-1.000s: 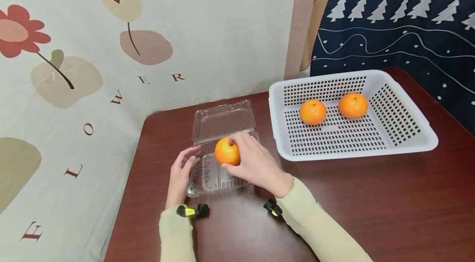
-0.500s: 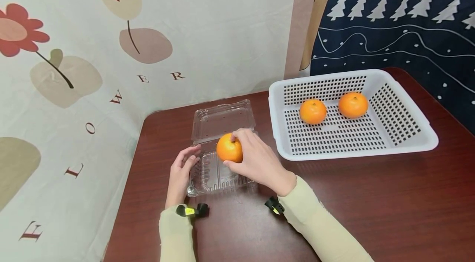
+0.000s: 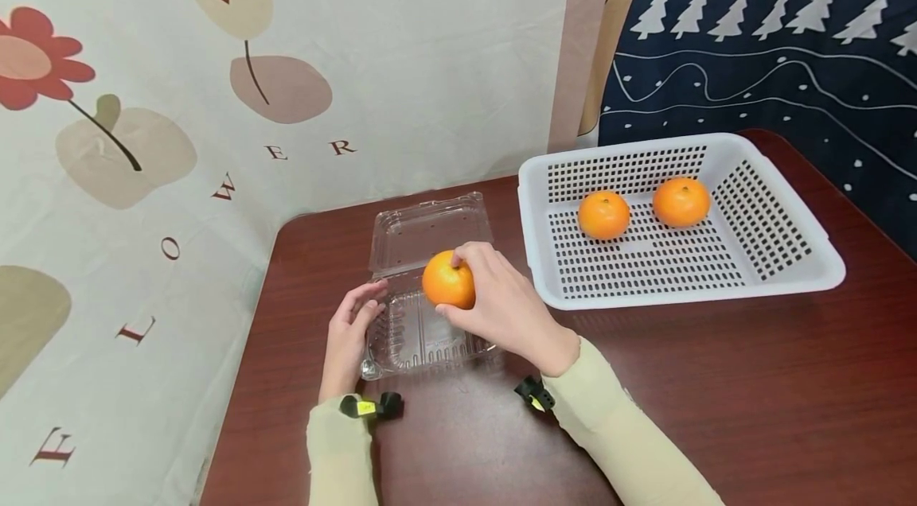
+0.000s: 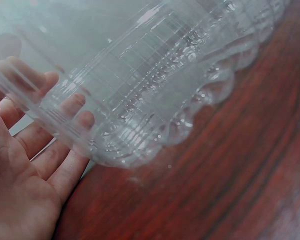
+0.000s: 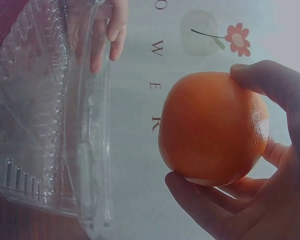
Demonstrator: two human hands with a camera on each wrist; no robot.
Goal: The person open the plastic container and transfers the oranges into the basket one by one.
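Note:
My right hand (image 3: pixel 505 303) holds an orange (image 3: pixel 448 281) between curled thumb and fingers, above the right part of a clear plastic clamshell box (image 3: pixel 411 339). In the right wrist view the orange (image 5: pixel 210 127) is apart from the box (image 5: pixel 27 125). The box sits on the table with its lid (image 3: pixel 430 231) folded back, away from me. At the box's left side, my left hand (image 3: pixel 351 339) rests against the wall with loosely bent fingers. The left wrist view has its fingertips seen through the clear plastic (image 4: pixel 140 85), palm bare.
To the right stands a white perforated basket (image 3: pixel 652 301) with two more oranges, a left one (image 3: pixel 604 216) and a right one (image 3: pixel 681 202). The brown table (image 3: pixel 458 450) meets a printed cloth (image 3: pixel 423 92) behind. Dark patterned cloth (image 3: pixel 752 84) hangs at the back right.
My right hand has lifted the orange slightly and drawn it to the right, away from the box's middle. The left hand and the box have stayed in place.

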